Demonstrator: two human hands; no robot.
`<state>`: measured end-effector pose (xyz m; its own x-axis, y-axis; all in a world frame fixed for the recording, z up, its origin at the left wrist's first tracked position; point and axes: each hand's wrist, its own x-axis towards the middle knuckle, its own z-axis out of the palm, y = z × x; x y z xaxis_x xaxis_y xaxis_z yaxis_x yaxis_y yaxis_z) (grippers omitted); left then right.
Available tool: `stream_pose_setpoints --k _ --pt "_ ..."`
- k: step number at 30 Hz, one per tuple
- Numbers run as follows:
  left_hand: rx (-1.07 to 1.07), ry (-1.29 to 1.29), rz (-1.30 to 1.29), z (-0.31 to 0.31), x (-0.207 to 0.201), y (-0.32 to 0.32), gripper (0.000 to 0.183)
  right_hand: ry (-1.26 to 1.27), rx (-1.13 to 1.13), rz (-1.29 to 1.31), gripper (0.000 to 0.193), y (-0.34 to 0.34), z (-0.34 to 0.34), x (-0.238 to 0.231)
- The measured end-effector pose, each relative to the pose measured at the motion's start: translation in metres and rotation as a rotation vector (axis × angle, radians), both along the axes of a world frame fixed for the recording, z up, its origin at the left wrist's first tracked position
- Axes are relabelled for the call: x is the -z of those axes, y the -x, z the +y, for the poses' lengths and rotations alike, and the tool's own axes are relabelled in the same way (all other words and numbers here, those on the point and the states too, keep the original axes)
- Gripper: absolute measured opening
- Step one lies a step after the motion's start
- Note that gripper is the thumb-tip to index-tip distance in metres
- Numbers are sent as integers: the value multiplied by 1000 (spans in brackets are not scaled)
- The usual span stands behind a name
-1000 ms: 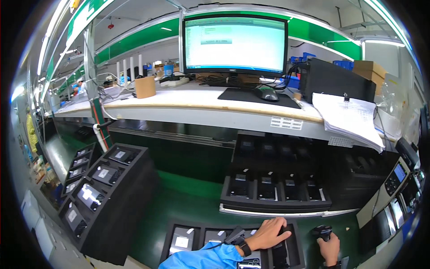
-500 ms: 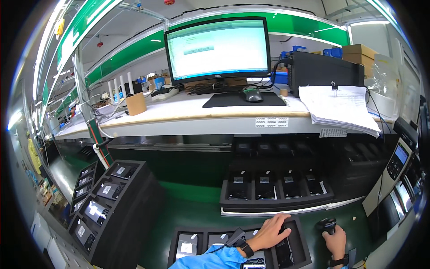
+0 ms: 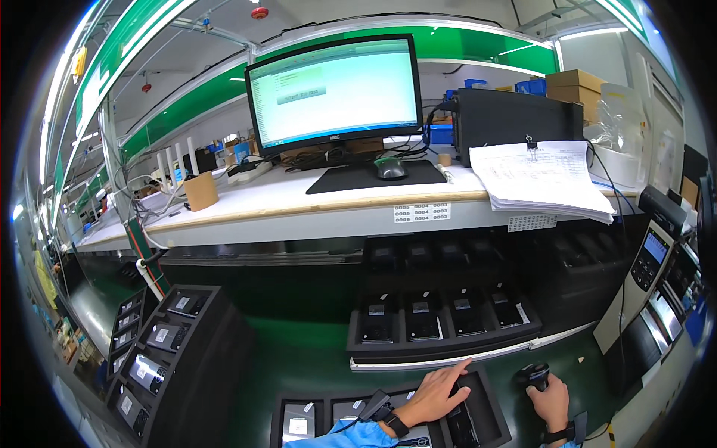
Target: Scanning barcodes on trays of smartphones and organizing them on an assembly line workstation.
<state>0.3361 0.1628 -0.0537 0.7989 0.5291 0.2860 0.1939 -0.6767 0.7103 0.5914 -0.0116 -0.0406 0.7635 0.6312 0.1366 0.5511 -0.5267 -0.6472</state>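
Note:
My left hand [image 3: 435, 396], in a blue sleeve with a black wrist strap, lies over the right end of a black foam tray [image 3: 493, 407]. Its fingers and thumb are stretched apart around the upper end of a dark, phone-like device [image 3: 462, 427] in the last slot; whether they grip it is hidden. To its left, other slots of this tray hold similar devices [image 3: 299, 424] with white labels. Beyond the tray's right edge, my right hand [image 3: 551, 403] is closed around a black handheld barcode scanner [image 3: 532, 375], whose head points away to the left.
Another foam tray of devices [image 3: 442, 321] sits under the bench; stacked trays [image 3: 160, 351] stand at left. On the bench [image 3: 291, 216] are a monitor [image 3: 336, 93], a mouse [image 3: 390, 169] and clipped papers [image 3: 541, 175]. A label printer-like machine [image 3: 646, 257] stands at right with a hanging cable.
The view has shifted slightly, so the bench and trays sit further left. My left hand's index finger now reaches out straighter over the tray; my right hand still holds the scanner.

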Motion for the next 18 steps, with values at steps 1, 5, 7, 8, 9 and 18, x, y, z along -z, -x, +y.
stream_pose_setpoints --k 1,5,7,8,9,18 --pt "5 0 3 0 1 -1 69 0 5 3 37 0 0 0" --pt "6 -9 8 0 2 -1 68 26 -1 1 37 -1 -1 -2" --pt "2 -5 -6 -1 -2 -2 66 34 -3 6 37 0 0 -6" --pt "3 -1 1 -1 -4 0 66 36 -2 12 37 2 0 -10" --pt "0 -1 6 -1 -5 2 65 38 -1 19 37 5 0 -12" --pt "14 -179 -170 4 6 -13 57 -59 -77 -46 48 2 -14 -6"
